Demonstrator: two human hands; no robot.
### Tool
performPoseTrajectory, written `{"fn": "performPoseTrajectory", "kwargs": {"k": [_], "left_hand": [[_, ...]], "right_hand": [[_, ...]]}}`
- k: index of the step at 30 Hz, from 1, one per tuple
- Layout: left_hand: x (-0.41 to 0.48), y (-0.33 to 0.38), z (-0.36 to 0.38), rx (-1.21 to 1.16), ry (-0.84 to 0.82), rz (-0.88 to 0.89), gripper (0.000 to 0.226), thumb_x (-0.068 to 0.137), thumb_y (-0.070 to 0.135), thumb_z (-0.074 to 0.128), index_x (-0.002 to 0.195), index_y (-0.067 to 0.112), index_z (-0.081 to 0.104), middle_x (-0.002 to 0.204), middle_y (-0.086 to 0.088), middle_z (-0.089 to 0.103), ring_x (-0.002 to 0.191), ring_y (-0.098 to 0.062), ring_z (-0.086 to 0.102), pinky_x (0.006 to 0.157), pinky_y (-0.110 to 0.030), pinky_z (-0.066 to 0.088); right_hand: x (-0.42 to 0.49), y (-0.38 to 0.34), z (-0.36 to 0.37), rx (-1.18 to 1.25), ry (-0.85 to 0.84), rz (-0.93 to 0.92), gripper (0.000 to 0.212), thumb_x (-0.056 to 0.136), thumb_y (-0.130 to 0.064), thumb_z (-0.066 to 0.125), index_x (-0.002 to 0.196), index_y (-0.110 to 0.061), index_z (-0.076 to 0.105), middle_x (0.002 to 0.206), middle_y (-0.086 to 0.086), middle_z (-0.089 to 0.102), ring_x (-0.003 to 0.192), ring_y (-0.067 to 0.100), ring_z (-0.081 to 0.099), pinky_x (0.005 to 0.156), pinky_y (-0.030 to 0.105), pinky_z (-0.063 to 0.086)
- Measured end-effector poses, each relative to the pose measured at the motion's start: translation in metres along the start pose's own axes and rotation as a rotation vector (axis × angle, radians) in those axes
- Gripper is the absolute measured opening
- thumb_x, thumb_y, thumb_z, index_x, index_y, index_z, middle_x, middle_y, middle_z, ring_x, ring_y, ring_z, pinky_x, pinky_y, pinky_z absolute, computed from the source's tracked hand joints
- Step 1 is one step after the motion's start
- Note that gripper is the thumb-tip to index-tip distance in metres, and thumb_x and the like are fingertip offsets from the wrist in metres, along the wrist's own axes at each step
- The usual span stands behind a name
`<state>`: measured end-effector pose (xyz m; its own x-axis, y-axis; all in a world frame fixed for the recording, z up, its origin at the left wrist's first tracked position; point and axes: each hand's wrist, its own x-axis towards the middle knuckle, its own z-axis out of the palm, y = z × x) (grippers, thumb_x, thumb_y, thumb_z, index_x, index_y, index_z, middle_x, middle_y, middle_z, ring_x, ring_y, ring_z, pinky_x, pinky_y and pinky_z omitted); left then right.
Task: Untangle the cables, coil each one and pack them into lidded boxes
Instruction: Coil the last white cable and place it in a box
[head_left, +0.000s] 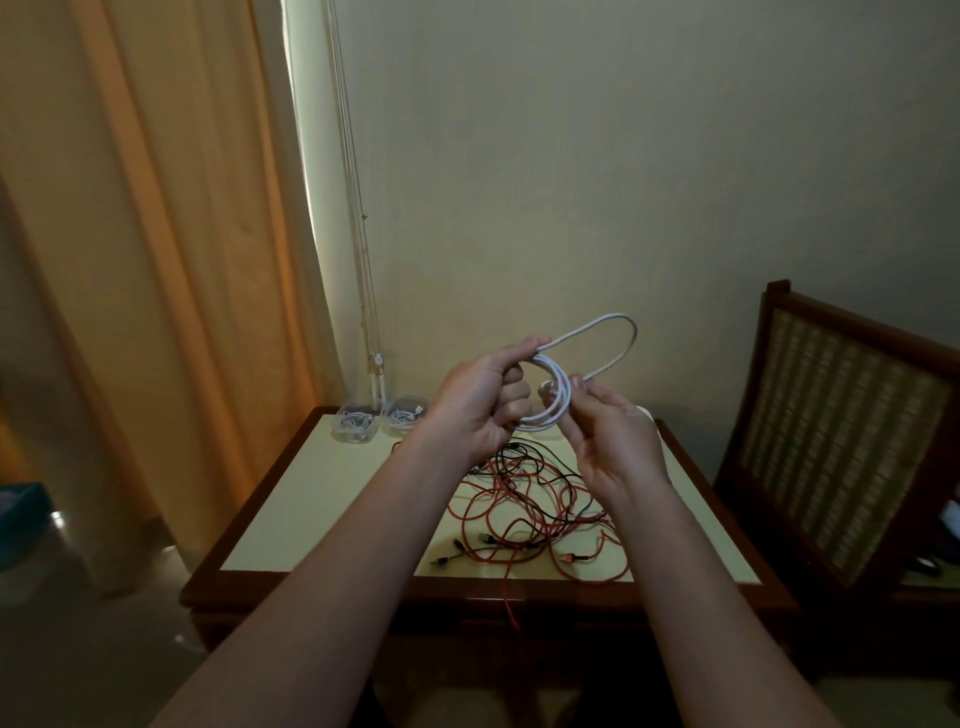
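Above the table I hold a white cable, partly wound into a small coil with one long loop sticking up to the right. My left hand grips the coil, fingers curled round it. My right hand pinches the cable at the coil's right side. Below them a tangle of red and black cables lies on the cream-topped table, and one red strand hangs over the front edge. Two clear boxes, each holding a coiled white cable, stand at the table's far left corner.
A wooden chair with a woven back stands right beside the table. An orange curtain hangs at the left, with blind cords down the wall behind the boxes. The table's left half is bare cream surface.
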<state>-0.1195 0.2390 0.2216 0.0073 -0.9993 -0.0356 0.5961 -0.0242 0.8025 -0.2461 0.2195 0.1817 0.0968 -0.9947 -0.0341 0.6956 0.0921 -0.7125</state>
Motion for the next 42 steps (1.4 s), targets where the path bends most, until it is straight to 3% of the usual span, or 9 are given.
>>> {"fn": "performPoseTrajectory", "kwargs": {"k": [5, 10, 14, 19, 25, 32, 35, 40, 42], "left_hand": [[0.002, -0.003, -0.004, 0.219, 0.112, 0.198, 0.014, 0.092, 0.012, 0.067, 0.101, 0.002, 0.069, 0.049, 0.006, 0.022, 0.035, -0.006, 0.019, 0.031, -0.018, 0.018], [-0.001, -0.003, -0.004, 0.527, 0.179, 0.367, 0.014, 0.091, 0.022, 0.071, 0.096, 0.009, 0.074, 0.039, 0.01, 0.036, 0.031, -0.009, 0.029, 0.038, -0.018, 0.025], [-0.006, -0.005, 0.001, 0.615, 0.176, 0.413, 0.019, 0.092, 0.018, 0.069, 0.1, 0.001, 0.072, 0.034, 0.012, 0.041, 0.029, -0.001, 0.035, 0.037, -0.014, 0.027], [-0.008, -0.002, -0.001, 0.584, 0.156, 0.402, 0.023, 0.093, 0.017, 0.068, 0.105, -0.002, 0.072, 0.036, 0.015, 0.043, 0.031, -0.003, 0.029, 0.035, -0.015, 0.03], [-0.008, -0.004, 0.0, 0.618, 0.113, 0.427, 0.023, 0.095, 0.02, 0.066, 0.106, 0.003, 0.074, 0.038, 0.015, 0.044, 0.034, -0.001, 0.038, 0.04, -0.014, 0.031], [-0.005, 0.015, -0.014, 0.422, 0.123, 0.427, 0.019, 0.095, 0.022, 0.067, 0.106, 0.008, 0.074, 0.053, 0.005, 0.039, 0.041, -0.009, 0.025, 0.037, -0.021, 0.022], [-0.007, 0.036, -0.015, 0.316, 0.073, 0.464, 0.015, 0.096, 0.015, 0.063, 0.103, 0.005, 0.072, 0.065, 0.0, 0.046, 0.041, -0.005, 0.023, 0.036, -0.017, 0.02], [-0.011, 0.044, -0.022, 0.484, 0.047, 0.481, 0.018, 0.096, 0.021, 0.065, 0.101, 0.007, 0.074, 0.068, -0.006, 0.037, 0.046, -0.009, 0.024, 0.041, -0.021, 0.022], [-0.012, 0.041, -0.025, 0.515, 0.042, 0.446, 0.021, 0.096, 0.021, 0.065, 0.104, 0.005, 0.074, 0.063, -0.002, 0.036, 0.047, -0.01, 0.024, 0.043, -0.023, 0.022]], "right_hand": [[-0.012, -0.01, 0.006, -0.287, -0.214, 0.231, 0.016, 0.096, -0.003, 0.058, 0.099, -0.004, 0.073, 0.093, 0.006, 0.075, 0.081, 0.015, 0.068, 0.072, 0.027, 0.056], [-0.011, -0.012, 0.005, -0.345, -0.321, 0.266, 0.039, 0.094, -0.039, 0.063, 0.116, -0.007, 0.069, 0.091, 0.002, 0.065, 0.08, 0.014, 0.056, 0.067, 0.03, 0.052], [-0.01, -0.007, 0.003, -0.62, -0.397, 0.083, 0.041, 0.089, -0.004, 0.072, 0.127, 0.004, 0.06, 0.111, 0.017, 0.07, 0.091, 0.019, 0.073, 0.072, 0.032, 0.053], [-0.014, -0.011, -0.001, -0.809, -0.373, -0.074, 0.023, 0.095, -0.005, 0.066, 0.118, -0.002, 0.064, 0.088, 0.014, 0.075, 0.069, 0.016, 0.07, 0.068, 0.021, 0.055], [-0.009, -0.006, -0.007, -1.102, -0.31, -0.341, 0.028, 0.098, -0.011, 0.064, 0.126, -0.011, 0.063, 0.085, 0.0, 0.078, 0.074, 0.011, 0.075, 0.067, 0.013, 0.054], [0.008, 0.008, -0.03, -1.234, -0.114, -0.566, 0.024, 0.097, -0.014, 0.066, 0.084, -0.034, 0.069, 0.077, -0.009, 0.074, 0.075, 0.002, 0.071, 0.076, 0.024, 0.059], [0.019, 0.018, -0.053, -1.291, 0.0, -0.554, 0.017, 0.096, -0.017, 0.068, 0.085, -0.03, 0.071, 0.079, -0.011, 0.074, 0.079, 0.002, 0.07, 0.077, 0.028, 0.058], [0.024, 0.03, -0.08, -1.349, 0.101, -0.509, 0.01, 0.093, -0.016, 0.071, 0.086, -0.021, 0.075, 0.077, -0.016, 0.069, 0.078, -0.005, 0.064, 0.063, 0.003, 0.04], [0.026, 0.032, -0.087, -1.394, 0.129, -0.539, 0.008, 0.092, -0.013, 0.072, 0.086, -0.017, 0.076, 0.079, -0.01, 0.068, 0.077, -0.004, 0.061, 0.062, 0.002, 0.039]]}}
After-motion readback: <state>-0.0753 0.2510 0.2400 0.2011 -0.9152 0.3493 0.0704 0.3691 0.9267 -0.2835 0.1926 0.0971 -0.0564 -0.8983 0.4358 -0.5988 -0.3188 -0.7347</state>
